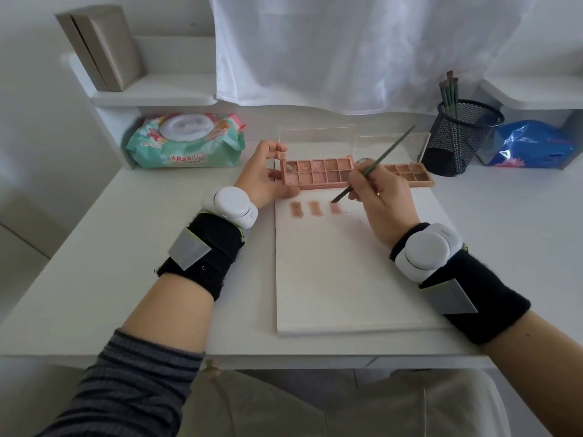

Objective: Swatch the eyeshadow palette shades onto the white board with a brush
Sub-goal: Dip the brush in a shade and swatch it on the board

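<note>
A pink eyeshadow palette (315, 173) lies open at the far edge of the white board (340, 272), its clear lid standing up. My left hand (263, 175) holds the palette's left end, thumb on the near side and fingers at the lid corner. My right hand (381, 197) pinches a thin dark green brush (375, 165), whose tip touches the board at the third of three brownish-pink swatches (315, 208). A second open palette (407, 175) lies to the right, partly hidden by my right hand.
A wet-wipes pack (186, 141) lies at the back left. A black mesh cup (459, 137) with several brushes stands back right, next to a blue bag (530, 145). A white curtain (362, 48) hangs behind, and a beige box (101, 47) stands on the left shelf.
</note>
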